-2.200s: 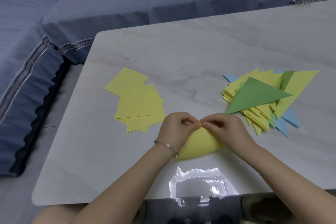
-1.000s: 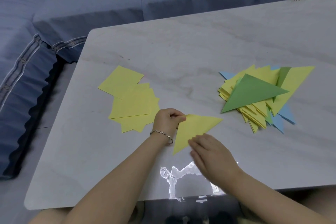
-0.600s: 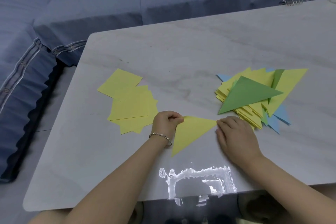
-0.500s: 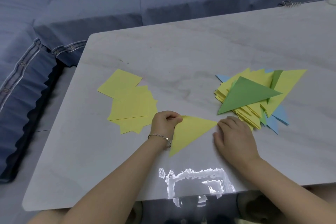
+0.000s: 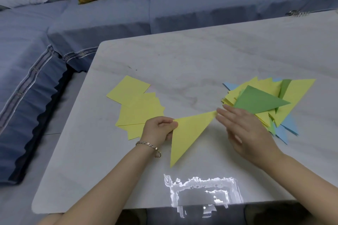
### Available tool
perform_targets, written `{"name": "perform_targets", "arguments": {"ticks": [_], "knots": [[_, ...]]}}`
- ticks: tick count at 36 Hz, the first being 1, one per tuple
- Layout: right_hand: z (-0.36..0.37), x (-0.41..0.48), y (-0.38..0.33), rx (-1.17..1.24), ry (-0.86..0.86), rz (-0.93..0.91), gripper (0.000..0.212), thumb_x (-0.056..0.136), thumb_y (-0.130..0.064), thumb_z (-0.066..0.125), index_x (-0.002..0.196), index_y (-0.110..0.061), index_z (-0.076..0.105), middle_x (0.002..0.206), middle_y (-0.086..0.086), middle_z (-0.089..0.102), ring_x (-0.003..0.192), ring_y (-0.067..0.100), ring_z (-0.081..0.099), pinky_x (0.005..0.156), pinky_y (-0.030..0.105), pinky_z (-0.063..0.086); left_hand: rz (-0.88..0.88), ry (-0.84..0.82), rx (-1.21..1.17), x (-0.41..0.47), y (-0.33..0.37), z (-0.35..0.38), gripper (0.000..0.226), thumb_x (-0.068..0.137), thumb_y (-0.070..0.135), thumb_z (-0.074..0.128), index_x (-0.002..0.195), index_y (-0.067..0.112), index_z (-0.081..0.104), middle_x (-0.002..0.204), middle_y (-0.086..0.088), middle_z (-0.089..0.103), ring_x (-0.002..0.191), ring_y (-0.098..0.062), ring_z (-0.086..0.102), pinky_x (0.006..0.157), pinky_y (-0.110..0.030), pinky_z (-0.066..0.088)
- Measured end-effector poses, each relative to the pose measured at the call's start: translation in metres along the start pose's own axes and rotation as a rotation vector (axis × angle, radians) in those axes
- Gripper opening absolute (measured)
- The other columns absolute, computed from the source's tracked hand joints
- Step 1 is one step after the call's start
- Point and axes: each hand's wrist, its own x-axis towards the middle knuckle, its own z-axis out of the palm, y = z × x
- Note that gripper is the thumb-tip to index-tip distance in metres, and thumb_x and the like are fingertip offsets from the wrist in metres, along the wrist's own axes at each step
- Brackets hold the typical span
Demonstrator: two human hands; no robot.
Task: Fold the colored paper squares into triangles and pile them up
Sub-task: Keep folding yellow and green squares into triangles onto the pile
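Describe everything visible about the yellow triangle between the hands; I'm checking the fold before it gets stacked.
The yellow triangle is plain matte paper with straight, crisp edges and no visible tears. Its longest edge runs from the right tip down to the point nearest the person. The left hand pinches its left corner. The open right hand has fingertips at the right tip; contact is unclear. It lies on or just above the table; I cannot tell which.

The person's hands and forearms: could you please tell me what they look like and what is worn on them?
Both are bare: no gloves, and no sleeves as far as the frame shows. The left hand has a thin silver-toned chain bracelet at its wrist. The right hand has nothing at its wrist. No rings are visible.
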Motion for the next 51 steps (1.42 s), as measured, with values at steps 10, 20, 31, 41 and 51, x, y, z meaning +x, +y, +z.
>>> {"name": "perform_targets", "arguments": {"ticks": [10, 20, 31, 41, 51], "knots": [[0.014, -0.002, -0.021, 0.02, -0.003, -0.165, 0.03, 0.101, -0.011, 0.028, 0.117, -0.013, 0.054, 0.117, 0.005, 0.065, 0.117, 0.024, 0.054, 0.094, 0.035, 0.042, 0.013, -0.202, -0.052, -0.008, 0.01, 0.018, 0.014, 0.086, -0.002, 0.058, 0.073, 0.005, 0.059, 0.059, -0.003, 0.063, 0.047, -0.005, 0.061, 0.048, -0.018, 0.052], [-0.015, -0.005, 0.045, -0.35, -0.151, 0.495, 0.05, 0.074, 0.007, 0.041, 0.12, 0.001, 0.058, 0.132, 0.017, 0.052, 0.124, 0.038, 0.046, 0.101, 0.046, 0.032, 0.256, 0.045, 1.239, 0.039, -0.013, -0.049, 0.059, 0.089, 0.018, 0.049, 0.143, 0.015, 0.026, 0.152, -0.001, 0.023, 0.138, -0.018, 0.027, 0.108, -0.028, 0.027], [0.03, -0.012, 0.023, -0.216, -0.322, 0.588, 0.04, 0.057, 0.009, 0.065, 0.097, 0.008, 0.067, 0.112, 0.029, 0.061, 0.102, 0.049, 0.059, 0.08, 0.062, 0.046, 0.365, -0.1, 1.729, 0.069, -0.021, -0.062, 0.051, 0.09, 0.006, 0.039, 0.139, 0.008, 0.026, 0.12, -0.011, 0.052, 0.106, -0.028, 0.05, 0.079, -0.036, 0.045], [0.033, -0.011, -0.021, -0.008, -0.241, 0.401, 0.041, 0.076, -0.022, 0.035, 0.087, -0.013, 0.074, 0.107, 0.009, 0.068, 0.101, 0.03, 0.065, 0.085, 0.041, 0.043, 0.677, 0.176, 1.679, 0.067, -0.025, -0.065, 0.067, 0.023, -0.001, 0.081, 0.089, 0.007, 0.072, 0.042, 0.0, 0.049, 0.034, -0.02, 0.043, 0.052, -0.016, -0.007], [0.027, -0.006, -0.026, 0.13, -0.245, 0.481, 0.043, 0.072, -0.006, 0.052, 0.114, -0.012, 0.065, 0.122, 0.01, 0.06, 0.111, 0.027, 0.058, 0.094, 0.033, 0.035, 0.708, 0.374, 0.96, 0.033, -0.017, -0.041, 0.026, 0.072, 0.011, 0.047, 0.088, 0.011, 0.067, 0.078, -0.001, 0.064, 0.08, -0.013, 0.052, 0.048, -0.026, 0.038]]}}
